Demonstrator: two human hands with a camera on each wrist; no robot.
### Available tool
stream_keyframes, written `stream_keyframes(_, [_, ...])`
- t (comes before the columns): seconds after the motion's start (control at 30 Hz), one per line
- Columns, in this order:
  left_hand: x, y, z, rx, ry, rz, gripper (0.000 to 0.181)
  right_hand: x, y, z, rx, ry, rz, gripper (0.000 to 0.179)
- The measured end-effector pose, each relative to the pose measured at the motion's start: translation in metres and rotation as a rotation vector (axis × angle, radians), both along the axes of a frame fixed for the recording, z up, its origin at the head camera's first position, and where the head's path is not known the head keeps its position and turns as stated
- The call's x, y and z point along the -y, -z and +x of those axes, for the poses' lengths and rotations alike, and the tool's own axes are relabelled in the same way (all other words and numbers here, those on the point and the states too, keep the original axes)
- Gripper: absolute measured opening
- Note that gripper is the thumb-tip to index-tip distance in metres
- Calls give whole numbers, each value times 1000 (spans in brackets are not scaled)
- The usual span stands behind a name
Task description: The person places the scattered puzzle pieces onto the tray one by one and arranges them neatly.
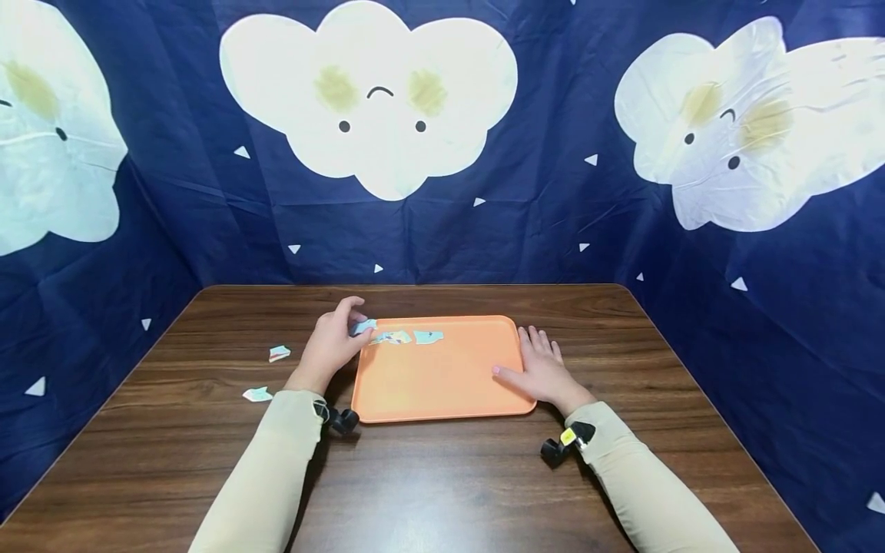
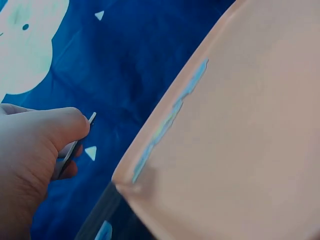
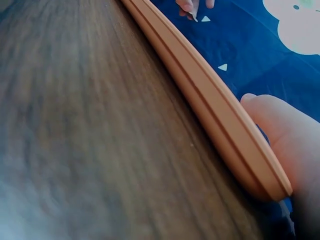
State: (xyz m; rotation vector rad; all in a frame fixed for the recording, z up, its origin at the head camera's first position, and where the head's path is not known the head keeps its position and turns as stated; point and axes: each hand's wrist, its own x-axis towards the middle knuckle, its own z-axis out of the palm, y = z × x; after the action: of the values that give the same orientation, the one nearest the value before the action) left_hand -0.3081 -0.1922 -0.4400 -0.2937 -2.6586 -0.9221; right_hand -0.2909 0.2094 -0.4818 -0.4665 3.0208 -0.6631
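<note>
An orange tray (image 1: 442, 384) lies on the wooden table. Along its far edge, towards the left, lie flat light-blue printed pieces (image 1: 428, 337), like torn paper or puzzle pieces. Above the tray's far left corner, my left hand (image 1: 332, 342) pinches another light-blue piece (image 1: 363, 326) between thumb and fingers. The left wrist view shows this thin piece (image 2: 75, 145) edge-on, apart from the tray. My right hand (image 1: 542, 370) rests on the tray's right rim, fingers straight and spread, thumb over the inside.
Two loose printed pieces, one red and white (image 1: 280, 353) and one pale (image 1: 258, 394), lie on the table (image 1: 442, 484) left of the tray. A dark blue curtain (image 1: 553, 223) with white clouds stands behind and at both sides.
</note>
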Motion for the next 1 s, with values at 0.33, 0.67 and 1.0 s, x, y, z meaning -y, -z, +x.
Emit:
stream_keyframes(0.33, [-19,-8,-6,-39,50,17,56,-7,0,-2,59,64,79,110])
stream_keyframes(0.67, [-42,-13,-12,-18,106,55,56,-12,-3,-2,60,22,93,106])
stream_keyframes(1.0, [-68,-15,-15,42,161,68,55,-18,2,-6,47,12,107,105])
